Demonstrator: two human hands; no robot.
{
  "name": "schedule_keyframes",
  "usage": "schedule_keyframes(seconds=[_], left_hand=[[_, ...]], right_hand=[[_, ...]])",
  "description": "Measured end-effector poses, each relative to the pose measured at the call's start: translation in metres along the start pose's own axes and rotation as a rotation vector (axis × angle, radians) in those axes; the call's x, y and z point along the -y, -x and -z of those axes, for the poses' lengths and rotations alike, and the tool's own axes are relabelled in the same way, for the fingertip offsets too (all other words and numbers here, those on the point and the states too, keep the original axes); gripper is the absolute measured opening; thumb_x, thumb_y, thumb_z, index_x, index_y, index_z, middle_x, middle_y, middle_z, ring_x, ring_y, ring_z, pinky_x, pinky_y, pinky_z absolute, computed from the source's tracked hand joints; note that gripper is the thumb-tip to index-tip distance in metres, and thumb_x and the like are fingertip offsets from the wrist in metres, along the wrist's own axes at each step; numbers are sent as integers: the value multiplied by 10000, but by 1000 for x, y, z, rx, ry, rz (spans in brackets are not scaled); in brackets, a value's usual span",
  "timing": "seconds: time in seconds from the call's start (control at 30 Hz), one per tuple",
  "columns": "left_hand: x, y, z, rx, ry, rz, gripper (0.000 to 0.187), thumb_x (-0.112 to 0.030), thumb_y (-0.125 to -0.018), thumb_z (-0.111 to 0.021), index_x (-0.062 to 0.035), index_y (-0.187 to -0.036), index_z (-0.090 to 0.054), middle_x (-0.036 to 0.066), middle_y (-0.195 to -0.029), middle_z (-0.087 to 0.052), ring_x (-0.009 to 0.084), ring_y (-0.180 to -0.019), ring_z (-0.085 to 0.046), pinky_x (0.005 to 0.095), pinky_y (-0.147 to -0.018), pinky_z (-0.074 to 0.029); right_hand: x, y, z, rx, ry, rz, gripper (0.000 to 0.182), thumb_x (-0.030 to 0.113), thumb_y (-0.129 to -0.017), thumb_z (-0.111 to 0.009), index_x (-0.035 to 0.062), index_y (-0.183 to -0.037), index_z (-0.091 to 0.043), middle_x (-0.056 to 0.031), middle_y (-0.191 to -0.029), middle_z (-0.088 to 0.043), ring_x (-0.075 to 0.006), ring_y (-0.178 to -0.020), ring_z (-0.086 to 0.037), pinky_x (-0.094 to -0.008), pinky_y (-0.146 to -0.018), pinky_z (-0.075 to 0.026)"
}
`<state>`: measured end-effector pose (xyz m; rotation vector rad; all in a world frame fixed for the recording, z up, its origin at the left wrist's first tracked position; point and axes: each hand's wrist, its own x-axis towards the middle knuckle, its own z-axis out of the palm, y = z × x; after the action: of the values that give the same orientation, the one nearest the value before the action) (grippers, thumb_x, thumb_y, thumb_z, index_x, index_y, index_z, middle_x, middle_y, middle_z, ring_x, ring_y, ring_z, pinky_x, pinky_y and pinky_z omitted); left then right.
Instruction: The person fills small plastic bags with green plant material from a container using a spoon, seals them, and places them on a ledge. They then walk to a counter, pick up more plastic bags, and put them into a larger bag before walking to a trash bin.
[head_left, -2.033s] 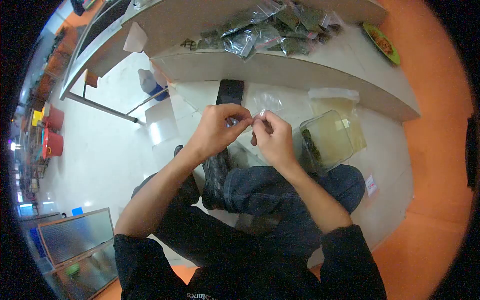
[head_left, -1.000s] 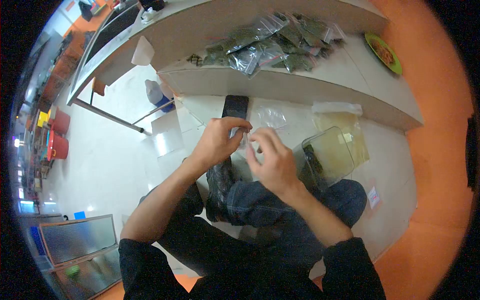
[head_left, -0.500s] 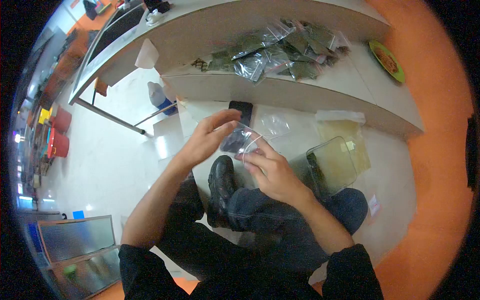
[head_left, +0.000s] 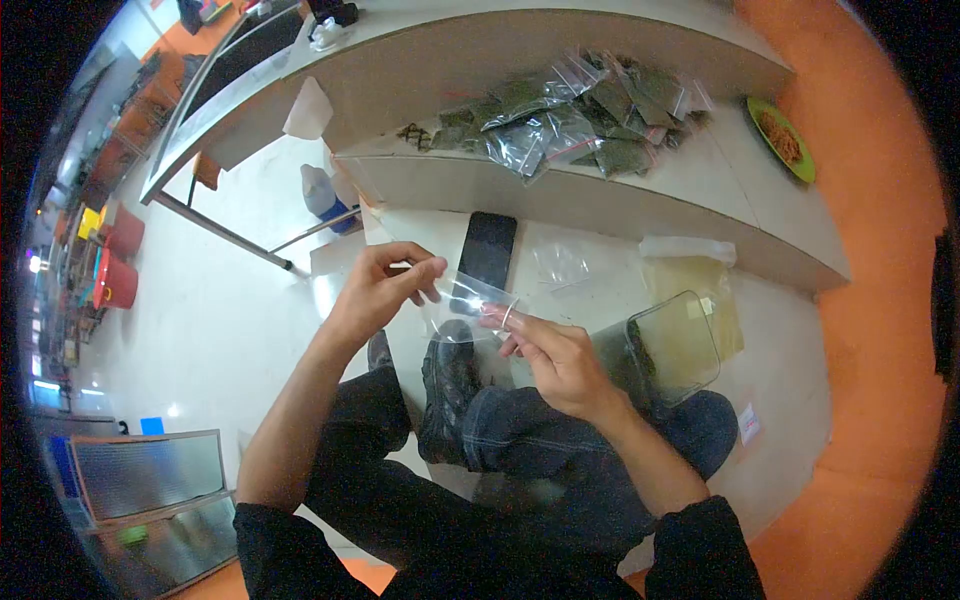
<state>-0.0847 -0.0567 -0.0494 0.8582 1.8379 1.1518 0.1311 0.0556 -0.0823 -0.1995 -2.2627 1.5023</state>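
Note:
A small clear plastic bag [head_left: 462,300] is stretched between my hands above a boot. My left hand [head_left: 378,292] is closed, with thumb and fingers pinching the bag's left end. My right hand [head_left: 562,362] has its fingertips at the opposite end, where a white edge crosses the fingers; they seem to reach into the opening. Just beyond the bag lies a black phone [head_left: 490,245]. Another clear plastic bag [head_left: 562,264] rests on the floor to its right. Near my right wrist stands a clear rectangular container [head_left: 716,340] with something dark green along its left side.
On the step [head_left: 520,195] ahead is a pile of clear zip bags [head_left: 590,115] holding dark green sheets. A green plate [head_left: 806,168] with brown shredded food sits at the step's right end. A yellowish packet [head_left: 685,262] lies behind the container. At left are a metal-legged table [head_left: 225,235] and red buckets [head_left: 118,284].
My left hand has moved left and slightly down, drawing the bag out flatter. My right hand has shifted a little right and down. The phone is less covered now.

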Motion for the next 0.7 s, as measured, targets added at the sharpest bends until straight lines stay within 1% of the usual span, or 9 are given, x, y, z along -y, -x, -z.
schedule_keyframes(seconds=[0.1, 0.2, 0.3, 0.37, 0.47, 0.5, 0.6, 0.67, 0.7], left_hand=[[-10, 10, -10, -292, -566, -627, 337, -171, -753, -706, -10, -1034, -613, 151, -979, -632, 248, -908, -623, 333, -791, -478], [-27, 25, -32, -68, -679, -809, 516, -129, -678, -728, -41, -1150, -540, 154, -1079, -595, 309, -1037, -572, 409, -929, -407], [-10, 27, -52, 4, -699, -727, 604, -59, -627, -708, -60, -1195, -501, 138, -1050, -608, 313, -1053, -559, 445, -966, -361], [-14, 23, -52, 70, -686, -708, 587, -25, -608, -679, -55, -1170, -513, 139, -1045, -607, 314, -1041, -559, 450, -949, -372], [-17, 15, -56, 123, -773, -735, 522, 19, -574, -640, -42, -1084, -554, 131, -1030, -607, 311, -990, -565, 437, -924, -386], [-20, 17, -60, 119, -814, -748, 497, 24, -575, -638, -39, -1062, -566, 127, -1025, -608, 310, -977, -567, 432, -921, -389], [-29, 10, -68, 108, -763, -766, 405, 44, -586, -628, -30, -983, -604, 122, -996, -619, 311, -966, -566, 430, -914, -394], [-35, 6, -74, 37, -665, -695, 293, 42, -639, -646, -18, -925, -620, 127, -919, -636, 304, -915, -592, 376, -815, -460], [-37, 3, -77, 32, -629, -670, 266, 31, -663, -654, -14, -923, -618, 124, -909, -639, 294, -887, -602, 353, -787, -467]], right_hand=[[-4, 1, -2, -13, 136, 68, 349, -3, -848, -476, 26, -1190, -537, -196, -1130, -592, -366, -916, -612, -381, -799, -514], [5, -4, -6, -37, 148, 62, 309, 27, -857, -498, 9, -1162, -551, -209, -1118, -582, -370, -935, -601, -388, -813, -504], [8, 0, -9, -44, 127, 76, 278, 63, -856, -532, 16, -1128, -569, -205, -1047, -582, -370, -924, -591, -391, -802, -496], [13, 1, -10, -32, 115, 95, 252, 87, -850, -554, 29, -1093, -588, -192, -976, -582, -367, -897, -588, -400, -788, -490], [8, 0, -5, 42, 89, 106, 247, 91, -836, -587, -6, -1063, -596, -202, -1054, -567, -332, -959, -577, -387, -820, -470], [7, 0, -4, 39, 90, 110, 205, 126, -818, -612, -6, -973, -606, -188, -996, -561, -328, -912, -574, -401, -793, -467], [16, 11, -6, -41, 342, 148, 279, 128, -819, -594, -28, -1044, -540, -195, -952, -545, -355, -878, -582, -418, -784, -489], [49, 21, 13, -142, 410, 192, 336, 123, -822, -588, -27, -1112, -509, -187, -952, -548, -354, -877, -589, -424, -783, -499], [65, 32, 25, -110, 445, 193, 434, 180, -807, -633, -13, -1171, -496, -156, -966, -538, -309, -871, -591, -414, -792, -499]])
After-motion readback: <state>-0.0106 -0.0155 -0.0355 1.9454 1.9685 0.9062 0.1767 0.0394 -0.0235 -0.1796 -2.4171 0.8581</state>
